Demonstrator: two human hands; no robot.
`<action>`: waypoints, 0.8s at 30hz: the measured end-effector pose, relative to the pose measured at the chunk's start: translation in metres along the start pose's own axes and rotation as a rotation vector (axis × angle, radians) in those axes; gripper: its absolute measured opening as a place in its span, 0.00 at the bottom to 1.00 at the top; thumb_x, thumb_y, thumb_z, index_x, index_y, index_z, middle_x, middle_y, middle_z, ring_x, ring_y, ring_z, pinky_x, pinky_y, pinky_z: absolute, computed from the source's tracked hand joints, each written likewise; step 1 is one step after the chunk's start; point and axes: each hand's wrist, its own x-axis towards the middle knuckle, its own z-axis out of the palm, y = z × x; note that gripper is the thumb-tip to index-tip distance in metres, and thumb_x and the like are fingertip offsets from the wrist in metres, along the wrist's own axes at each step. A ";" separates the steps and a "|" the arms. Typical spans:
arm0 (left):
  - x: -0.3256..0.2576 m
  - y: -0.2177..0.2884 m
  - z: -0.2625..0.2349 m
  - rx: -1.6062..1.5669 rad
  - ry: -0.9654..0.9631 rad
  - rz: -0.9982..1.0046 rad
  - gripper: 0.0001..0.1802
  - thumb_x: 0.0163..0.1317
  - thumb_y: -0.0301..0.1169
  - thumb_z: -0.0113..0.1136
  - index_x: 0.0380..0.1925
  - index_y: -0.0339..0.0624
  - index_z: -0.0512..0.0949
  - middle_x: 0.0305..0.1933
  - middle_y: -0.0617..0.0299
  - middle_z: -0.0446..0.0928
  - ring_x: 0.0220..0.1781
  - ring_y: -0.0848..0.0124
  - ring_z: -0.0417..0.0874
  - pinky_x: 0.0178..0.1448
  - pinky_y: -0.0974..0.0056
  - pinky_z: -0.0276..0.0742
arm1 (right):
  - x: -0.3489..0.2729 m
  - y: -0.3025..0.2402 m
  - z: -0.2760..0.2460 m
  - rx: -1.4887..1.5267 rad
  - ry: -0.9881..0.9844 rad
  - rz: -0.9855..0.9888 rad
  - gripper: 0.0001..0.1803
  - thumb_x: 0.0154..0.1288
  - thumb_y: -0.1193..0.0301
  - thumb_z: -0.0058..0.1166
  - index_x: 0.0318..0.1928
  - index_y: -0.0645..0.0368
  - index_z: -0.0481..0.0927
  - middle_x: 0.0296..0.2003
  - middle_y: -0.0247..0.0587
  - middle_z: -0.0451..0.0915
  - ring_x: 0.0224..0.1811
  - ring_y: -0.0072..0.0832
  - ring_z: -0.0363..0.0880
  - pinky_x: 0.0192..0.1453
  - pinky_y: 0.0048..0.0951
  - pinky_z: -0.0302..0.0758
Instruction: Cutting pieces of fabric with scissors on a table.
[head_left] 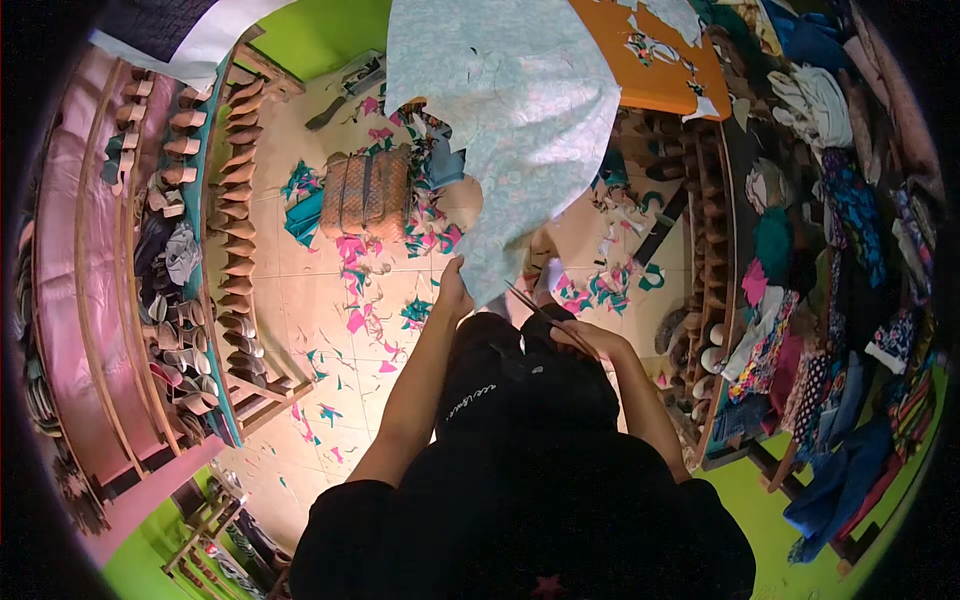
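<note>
A large pale blue patterned cloth (515, 120) hangs down from the table ahead, its lower end narrowing toward my lap. My left hand (455, 290) is closed on the cloth's lower left edge. My right hand (588, 340) grips a pair of scissors (530, 303), whose long blades point up and left at the cloth's lower tip. The blades look slightly apart. Whether they touch the cloth, I cannot tell.
An orange tabletop (660, 60) with cut pieces stands ahead right. A woven stool (368, 195) sits among pink and teal scraps (352, 250) on the tiled floor. Racks of shoe lasts (238, 215) line the left; shelves piled with fabrics (775, 330) line the right.
</note>
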 end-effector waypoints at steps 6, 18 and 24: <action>0.016 -0.015 -0.040 0.065 0.188 0.043 0.22 0.60 0.36 0.28 0.50 0.35 0.58 0.48 0.51 0.67 0.47 0.58 0.71 0.52 0.55 0.67 | 0.008 -0.011 0.024 0.075 0.011 -0.046 0.29 0.52 0.42 0.40 0.33 0.58 0.68 0.23 0.32 0.67 0.22 0.20 0.65 0.24 0.19 0.64; 0.038 -0.030 -0.072 0.387 0.276 0.211 0.22 0.61 0.39 0.36 0.47 0.32 0.62 0.42 0.53 0.70 0.40 0.63 0.74 0.40 0.64 0.72 | 0.007 0.004 0.039 0.043 0.101 -0.011 0.30 0.49 0.40 0.42 0.29 0.58 0.68 0.20 0.32 0.66 0.20 0.19 0.65 0.22 0.19 0.63; 0.012 -0.019 -0.036 1.122 0.169 0.629 0.20 0.43 0.29 0.57 0.39 0.34 0.69 0.31 0.59 0.73 0.30 0.70 0.73 0.36 0.68 0.68 | 0.005 0.016 0.033 0.117 0.153 -0.012 0.30 0.49 0.40 0.43 0.29 0.58 0.68 0.20 0.32 0.66 0.19 0.19 0.64 0.20 0.19 0.63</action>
